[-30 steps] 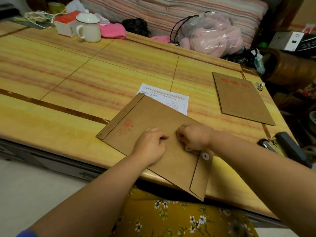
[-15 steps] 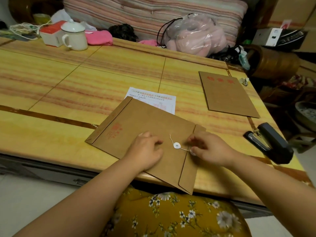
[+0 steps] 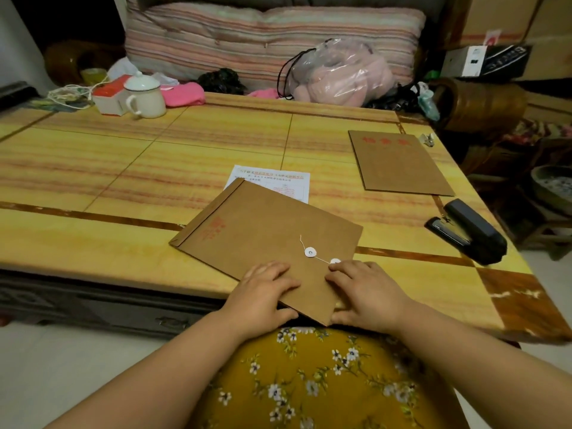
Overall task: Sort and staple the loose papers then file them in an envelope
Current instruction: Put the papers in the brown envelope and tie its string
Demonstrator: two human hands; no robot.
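Both hands (image 3: pixel 263 292) (image 3: pixel 368 292) apparently gripping envelope (image 3: pixel 266 230) overhanging table edge (image 3: pixel 123 274)

We are in a lived-in home room — a striped quilt (image 3: pixel 272 35) folded behind the tiled table (image 3: pixel 93 168), a lidded enamel mug (image 3: pixel 145 96), a plastic bag of pink fabric (image 3: pixel 340 72), wicker baskets (image 3: pixel 476 103) alongside.

envelope (image 3: pixel 266 230): brown, red print | stapler (image 3: pixel 467 230): black | table (image 3: pixel 123 168): yellow-striped
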